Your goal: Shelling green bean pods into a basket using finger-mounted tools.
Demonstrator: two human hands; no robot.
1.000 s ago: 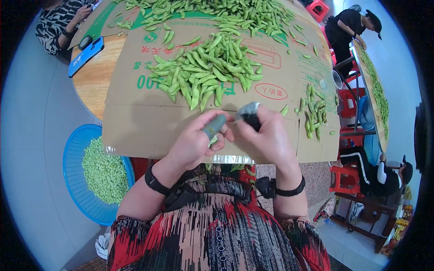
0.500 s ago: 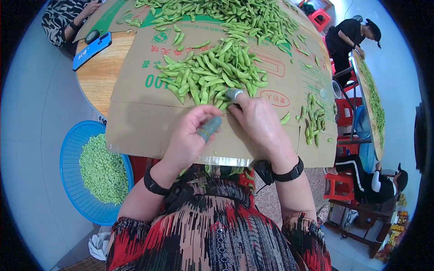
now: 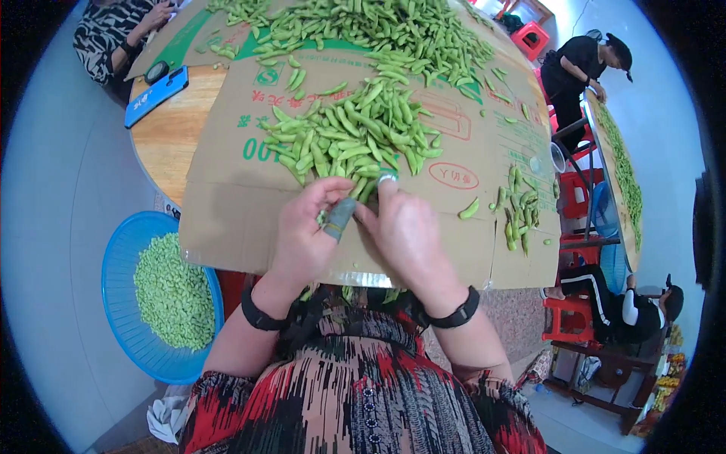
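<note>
My left hand (image 3: 304, 231) is curled closed at the near edge of a heap of green soybean pods (image 3: 355, 132). A grey-green cover wraps its thumb, and a bit of pale green bean (image 3: 321, 218) shows inside the bent fingers. Close against it, my right hand (image 3: 408, 234) is also closed, its thumb in a silvery cover reaching the nearest pods. Between the two hands lies a green pod (image 3: 368, 191), which the right fingers appear to pinch; their tips are partly hidden. Flattened cardboard (image 3: 249, 216) lies under the heap and hands.
A blue basket (image 3: 121, 303) of shelled beans (image 3: 172, 291) stands low at left. More pods (image 3: 408, 30) cover the far cardboard; darker pods (image 3: 520, 208) lie at right. A blue phone (image 3: 156, 97) rests on the wooden table (image 3: 170, 136). Other people sit or stand around.
My right hand has come left and down, away from the heap, and now meets my left hand. The left fingers have curled closer around the covered thumb.
</note>
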